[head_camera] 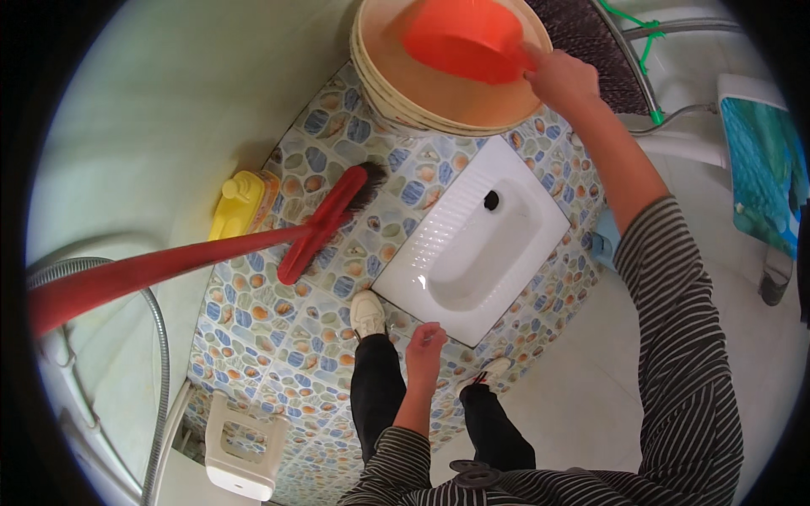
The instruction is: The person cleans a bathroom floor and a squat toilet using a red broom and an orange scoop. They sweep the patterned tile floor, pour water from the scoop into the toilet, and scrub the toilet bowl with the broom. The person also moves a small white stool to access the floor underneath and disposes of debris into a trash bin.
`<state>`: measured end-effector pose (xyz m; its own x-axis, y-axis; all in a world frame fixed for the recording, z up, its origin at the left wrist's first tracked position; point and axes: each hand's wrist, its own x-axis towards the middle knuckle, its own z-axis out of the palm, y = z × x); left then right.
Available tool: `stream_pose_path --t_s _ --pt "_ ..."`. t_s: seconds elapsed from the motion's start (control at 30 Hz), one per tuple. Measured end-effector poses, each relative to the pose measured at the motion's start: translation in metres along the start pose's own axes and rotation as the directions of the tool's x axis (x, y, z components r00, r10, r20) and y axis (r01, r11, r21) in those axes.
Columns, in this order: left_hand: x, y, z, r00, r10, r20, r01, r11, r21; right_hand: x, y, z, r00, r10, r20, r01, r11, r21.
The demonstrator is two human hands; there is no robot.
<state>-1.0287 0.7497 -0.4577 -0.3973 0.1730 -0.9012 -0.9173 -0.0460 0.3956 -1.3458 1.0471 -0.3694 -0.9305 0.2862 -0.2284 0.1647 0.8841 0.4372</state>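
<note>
My right hand [562, 81] grips the handle of a red plastic dipper [465, 41]. The dipper is tilted inside a large round cream plastic bucket [405, 111], over or in the water there; how deep it sits I cannot tell. My left hand [428, 338] hangs above the near corner of a white ceramic squat toilet [455, 246], fingers loosely curled, holding nothing that shows. A red push broom [323, 221] with dark bristles rests on the pebble-patterned tile floor, left of the toilet, its long handle reaching past the left edge of the view.
A yellow plastic bottle [237, 205] stands by the left wall. At the lower left are a white plastic stool [243, 455] and a metal flexible hose [163, 367]. A light blue object [605, 237] lies beside the right wall. My shoes are near the toilet's front edge.
</note>
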Motion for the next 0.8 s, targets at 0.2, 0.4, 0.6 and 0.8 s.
stream_pose_path --t_s 0.2,0.4,0.6,0.8 --pt "0.003 0.006 -0.005 1.000 0.005 -0.011 -0.005 1.000 0.000 0.033 -0.065 0.080 0.976 -0.112 0.188 0.114 0.993 -0.003" --pt "0.003 0.013 -0.007 1.000 0.010 0.007 -0.010 0.999 -0.034 0.040 -0.083 0.095 0.892 -0.409 0.194 0.308 0.863 0.401" --pt "0.002 0.016 -0.006 1.000 0.025 -0.016 -0.026 0.999 -0.044 0.028 -0.047 0.052 0.789 -0.310 0.530 -0.459 0.276 0.844" --pt "-0.003 0.008 0.004 0.998 0.063 0.025 -0.062 0.998 -0.032 -0.078 0.053 -0.024 0.870 -0.277 0.408 -0.438 -0.052 0.898"
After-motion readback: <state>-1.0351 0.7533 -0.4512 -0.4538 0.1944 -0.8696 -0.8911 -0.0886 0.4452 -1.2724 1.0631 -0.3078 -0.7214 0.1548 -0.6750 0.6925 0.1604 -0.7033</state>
